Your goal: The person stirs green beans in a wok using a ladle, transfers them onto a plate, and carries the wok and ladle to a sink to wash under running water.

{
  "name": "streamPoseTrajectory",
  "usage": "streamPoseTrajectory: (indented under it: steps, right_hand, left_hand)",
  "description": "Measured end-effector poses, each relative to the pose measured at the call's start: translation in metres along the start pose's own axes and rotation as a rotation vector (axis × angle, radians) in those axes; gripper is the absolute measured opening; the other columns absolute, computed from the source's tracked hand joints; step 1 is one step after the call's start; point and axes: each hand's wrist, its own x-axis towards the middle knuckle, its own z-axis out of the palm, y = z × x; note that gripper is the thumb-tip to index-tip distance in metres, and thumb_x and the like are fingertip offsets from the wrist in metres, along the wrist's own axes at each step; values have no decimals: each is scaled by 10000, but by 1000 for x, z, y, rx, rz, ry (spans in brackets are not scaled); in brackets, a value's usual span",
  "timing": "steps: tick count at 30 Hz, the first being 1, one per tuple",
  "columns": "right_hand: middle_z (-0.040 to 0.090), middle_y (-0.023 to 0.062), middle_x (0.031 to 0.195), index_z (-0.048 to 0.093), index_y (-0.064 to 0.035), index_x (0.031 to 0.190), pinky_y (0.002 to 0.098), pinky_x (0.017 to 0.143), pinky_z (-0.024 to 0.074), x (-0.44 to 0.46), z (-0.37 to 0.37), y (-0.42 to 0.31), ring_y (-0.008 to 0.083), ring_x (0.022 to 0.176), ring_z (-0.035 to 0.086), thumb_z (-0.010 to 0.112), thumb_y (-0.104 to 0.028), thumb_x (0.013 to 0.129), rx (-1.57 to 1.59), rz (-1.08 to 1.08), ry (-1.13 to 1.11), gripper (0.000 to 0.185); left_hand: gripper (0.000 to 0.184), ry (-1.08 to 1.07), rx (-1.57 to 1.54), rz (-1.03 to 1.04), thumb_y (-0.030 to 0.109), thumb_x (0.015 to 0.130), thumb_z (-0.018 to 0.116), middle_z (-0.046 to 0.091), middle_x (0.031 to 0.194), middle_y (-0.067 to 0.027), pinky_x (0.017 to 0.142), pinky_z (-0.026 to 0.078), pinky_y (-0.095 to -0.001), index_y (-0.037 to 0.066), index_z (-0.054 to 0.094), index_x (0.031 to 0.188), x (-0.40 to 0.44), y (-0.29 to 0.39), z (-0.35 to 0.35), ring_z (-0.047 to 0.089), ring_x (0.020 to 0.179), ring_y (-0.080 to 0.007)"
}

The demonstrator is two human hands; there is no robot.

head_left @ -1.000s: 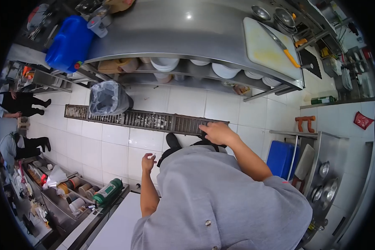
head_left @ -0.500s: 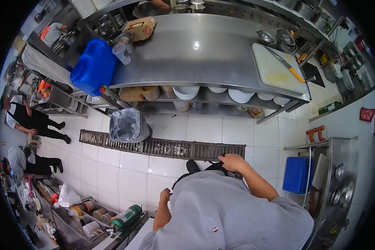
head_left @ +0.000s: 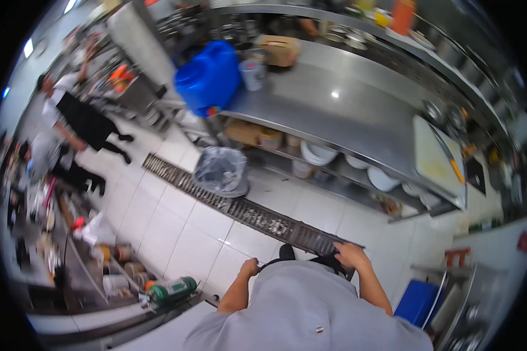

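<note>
At my waist, my left hand (head_left: 250, 267) is closed beside the end of a dark band on my grey shirt (head_left: 310, 298). Whatever it grips, if anything, is too small to make out. My right hand (head_left: 349, 255) is at the other side of my waist, with curled fingers against the dark clothing (head_left: 332, 263) below my shirt. What lies between those fingers is hidden. One dark shoe (head_left: 287, 252) shows beyond my shirt, close to the floor drain grate (head_left: 263, 221).
A steel table (head_left: 334, 111) carries a blue jerrycan (head_left: 208, 79), a cutting board (head_left: 436, 155) and a yellow-handled knife (head_left: 448, 153). A lined bin (head_left: 221, 172) stands by the grate. Two people, one in a black apron (head_left: 85, 120), stand at left. A green cylinder (head_left: 173, 289) lies at lower left.
The view has swung, so the table, bin and people appear further right and tilted. Both hands stay at my waist. The upper person at left now has an arm raised.
</note>
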Motion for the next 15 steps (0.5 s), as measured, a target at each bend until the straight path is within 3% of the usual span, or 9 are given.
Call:
streamPoseTrajectory:
  steps: [2, 5, 12, 15]
  right_hand:
    - [601, 232, 1082, 483, -55, 1277, 445, 887, 454, 6, -6, -4, 379, 1045, 558, 607, -229, 819, 17, 2, -17, 505]
    - [600, 223, 1088, 497, -76, 1261, 448, 887, 454, 22, 1, 1, 377, 1043, 560, 606, -229, 819, 6, -31, -44, 481]
    - [607, 237, 1096, 485, -55, 1277, 444, 910, 448, 54, 5, 6, 383, 1048, 565, 619, -248, 808, -45, -112, -167, 524]
    - [604, 235, 1110, 495, -41, 1270, 439, 919, 444, 61, -12, -4, 383, 1066, 558, 630, -237, 799, -65, -102, -170, 528]
  left_hand:
    - [348, -12, -11, -43, 178, 754, 649, 630, 1056, -217, 847, 502, -422, 38, 599, 1069, 2, -18, 17, 595, 1018, -375]
    - [363, -80, 43, -25, 145, 698, 621, 640, 1037, -193, 832, 502, -421, 66, 629, 1052, -5, -30, 29, 609, 976, -359]
    - [371, 22, -82, -191, 119, 697, 594, 634, 1054, -195, 825, 502, -420, 54, 618, 1062, -39, -43, 24, 601, 995, -359]
    - [287, 79, -208, -279, 109, 760, 548, 622, 1068, -213, 847, 494, -440, 33, 600, 1032, -52, -38, 21, 589, 1016, -378]
